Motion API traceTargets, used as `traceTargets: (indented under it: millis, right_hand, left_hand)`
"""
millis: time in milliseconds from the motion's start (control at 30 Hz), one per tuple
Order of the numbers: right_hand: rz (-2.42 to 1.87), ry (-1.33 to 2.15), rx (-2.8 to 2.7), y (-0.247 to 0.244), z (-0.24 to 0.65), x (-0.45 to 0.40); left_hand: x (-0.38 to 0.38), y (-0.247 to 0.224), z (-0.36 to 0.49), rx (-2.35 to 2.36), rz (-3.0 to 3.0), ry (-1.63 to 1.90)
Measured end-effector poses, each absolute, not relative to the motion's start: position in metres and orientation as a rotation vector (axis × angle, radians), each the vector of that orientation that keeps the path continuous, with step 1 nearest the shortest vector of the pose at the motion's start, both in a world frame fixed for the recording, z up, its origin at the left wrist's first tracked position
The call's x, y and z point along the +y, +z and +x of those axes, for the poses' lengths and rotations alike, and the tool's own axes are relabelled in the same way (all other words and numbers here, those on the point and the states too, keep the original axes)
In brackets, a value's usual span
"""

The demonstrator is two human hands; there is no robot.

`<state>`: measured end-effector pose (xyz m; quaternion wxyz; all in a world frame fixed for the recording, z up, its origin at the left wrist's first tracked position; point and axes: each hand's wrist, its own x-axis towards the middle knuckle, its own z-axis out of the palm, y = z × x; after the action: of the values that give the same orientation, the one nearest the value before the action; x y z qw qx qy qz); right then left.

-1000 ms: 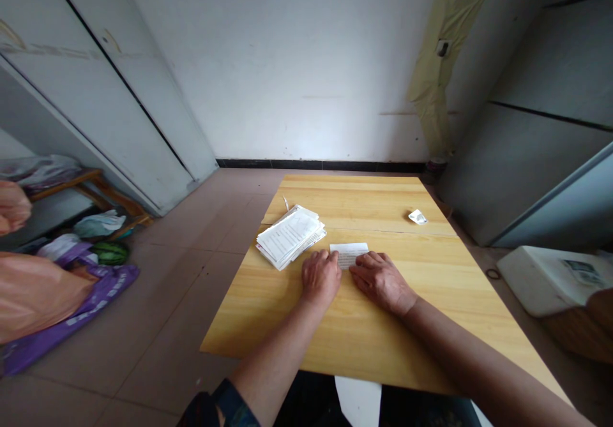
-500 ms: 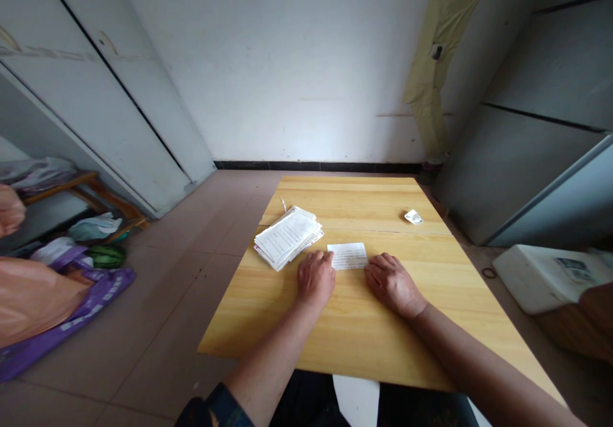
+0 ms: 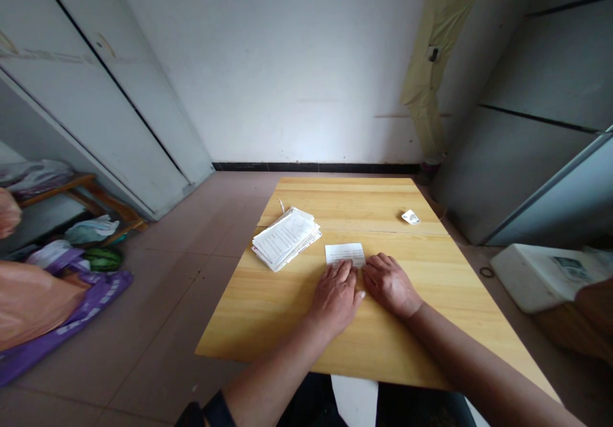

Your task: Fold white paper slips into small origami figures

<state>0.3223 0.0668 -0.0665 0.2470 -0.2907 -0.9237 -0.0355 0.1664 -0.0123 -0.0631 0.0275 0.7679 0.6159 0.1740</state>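
Note:
A small white sheet of paper (image 3: 343, 252) with printed lines lies flat on the wooden table, in front of me. My left hand (image 3: 336, 292) rests palm down over its lower edge, fingers stretched out on the paper and thumb pointing right. At the sheet's right edge is my right hand (image 3: 390, 284), its fingers curled and close together against the corner; its fingertips are partly hidden. To the left of the sheet lies an untidy stack of printed papers (image 3: 286, 238), some edges sticking out.
A small crumpled white piece (image 3: 410, 217) lies on the right part of the wooden table (image 3: 412, 350). Grey cabinets (image 3: 541, 152) and a white box (image 3: 531, 277) stand on the right. Bags (image 3: 43, 299) and a watermelon (image 3: 103, 259) are on the floor at left.
My left hand has moved right, from the sheet's left edge onto its lower middle, and its fingers have spread flat. My right hand stays at the right edge.

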Motion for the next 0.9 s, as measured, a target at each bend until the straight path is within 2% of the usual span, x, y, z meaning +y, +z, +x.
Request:
traceTargets:
  millis: [467,733,900]
  right_hand:
    - [-0.804,-0.126,-2.506,-0.069,0.322,0.067]
    - [-0.826,0.044,-2.487,-0.065,0.327,0.074]
    - [-0.887,0.036,-2.633,-0.066,0.313,0.085]
  left_hand:
    - [-0.027,-0.05,0.12,2.096,2.21,0.383]
    - [-0.019,-0.053,0.125,2.102,2.222,0.437]
    - [-0.012,-0.056,0.122,2.091,2.262,0.531]
